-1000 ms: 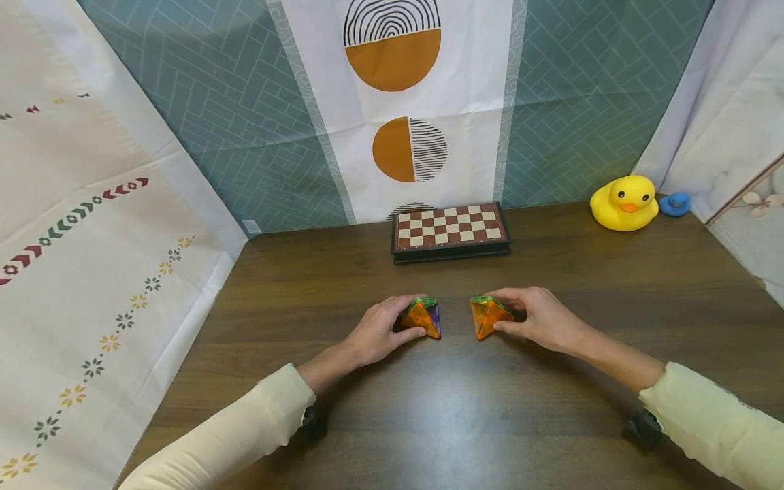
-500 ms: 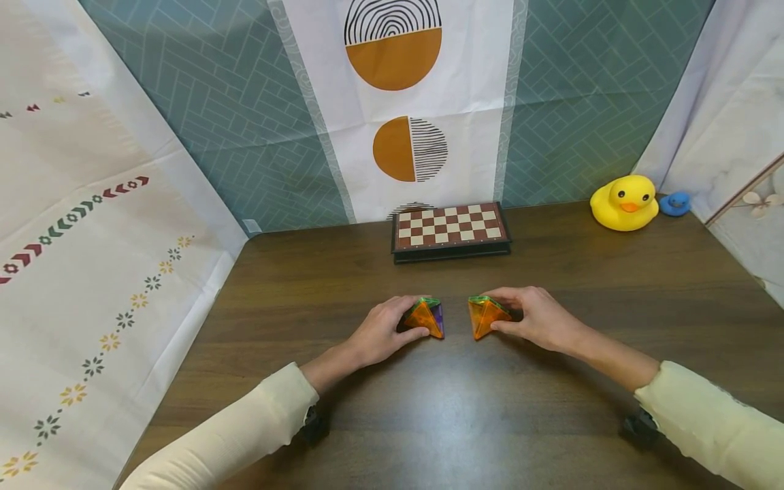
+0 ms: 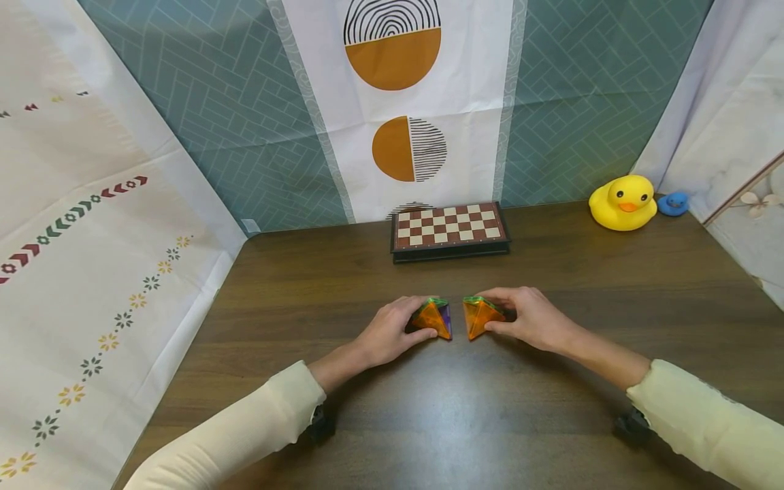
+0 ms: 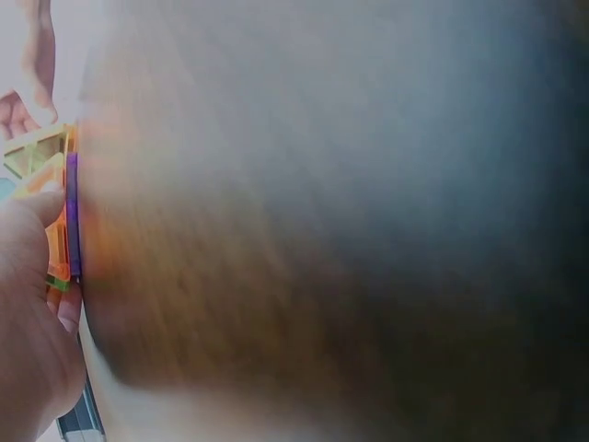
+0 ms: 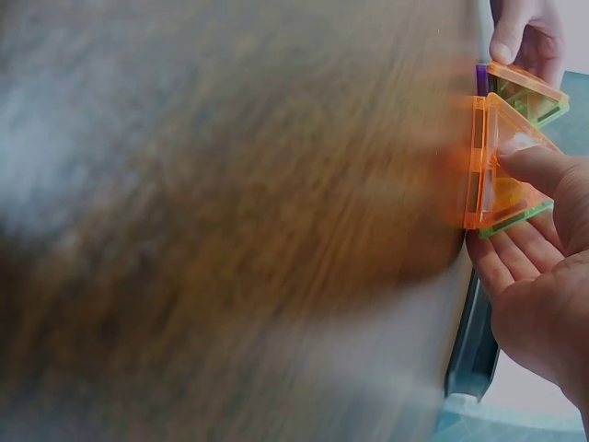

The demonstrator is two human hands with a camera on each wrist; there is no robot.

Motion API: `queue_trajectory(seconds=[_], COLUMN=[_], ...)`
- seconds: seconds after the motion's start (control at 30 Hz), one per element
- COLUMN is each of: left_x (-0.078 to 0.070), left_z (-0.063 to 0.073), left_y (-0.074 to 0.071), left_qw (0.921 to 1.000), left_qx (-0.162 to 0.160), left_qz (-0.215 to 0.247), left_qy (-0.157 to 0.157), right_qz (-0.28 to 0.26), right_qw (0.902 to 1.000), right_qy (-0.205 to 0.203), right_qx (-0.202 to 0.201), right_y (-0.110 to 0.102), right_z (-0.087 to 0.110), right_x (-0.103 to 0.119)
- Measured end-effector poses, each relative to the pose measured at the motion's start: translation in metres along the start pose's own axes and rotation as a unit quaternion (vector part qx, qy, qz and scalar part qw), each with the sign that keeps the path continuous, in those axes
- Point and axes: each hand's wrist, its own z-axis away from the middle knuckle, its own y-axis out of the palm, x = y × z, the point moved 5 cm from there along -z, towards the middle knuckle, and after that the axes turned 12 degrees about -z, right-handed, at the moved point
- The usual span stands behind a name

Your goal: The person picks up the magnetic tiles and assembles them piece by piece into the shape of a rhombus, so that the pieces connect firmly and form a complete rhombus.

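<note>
Near the middle of the table, my left hand [image 3: 395,333] grips a small pyramid of translucent magnetic tiles [image 3: 434,320], orange in front with green and purple sides. Its thumb lies on the orange face, and the fingers are partly hidden behind. Opposite it, my right hand [image 3: 533,318] holds a second magnetic-tile pyramid [image 3: 480,318], orange and green, thumb on the near face. A narrow gap separates the two pyramids in the head view. In the right wrist view the orange pyramid [image 5: 506,170] sits on the table between thumb and fingers.
A folded chessboard case [image 3: 450,233] lies at the back of the brown table [image 3: 429,422]. A yellow toy duck [image 3: 623,203] and a smaller blue one [image 3: 674,203] stand at the back right corner. Patterned cloth [image 3: 294,136] hangs behind the table.
Both hands have slid their pyramids toward each other, the left one rightward and the right one leftward, so the gap between them has narrowed.
</note>
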Motion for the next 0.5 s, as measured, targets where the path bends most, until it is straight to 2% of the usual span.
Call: queue_trajectory(seconds=[0.5], left_x=[-0.0083], left_z=[-0.0069], left_y=[0.0037], left_qw=[0.9999], left_qx=[0.0], left_qz=[-0.003], left_qy=[0.012], right_qz=[-0.001], right_qw=[1.0], right_qy=[-0.002], right_qx=[0.002], right_y=[0.0046], right_z=[-0.0031], right_x=[0.003])
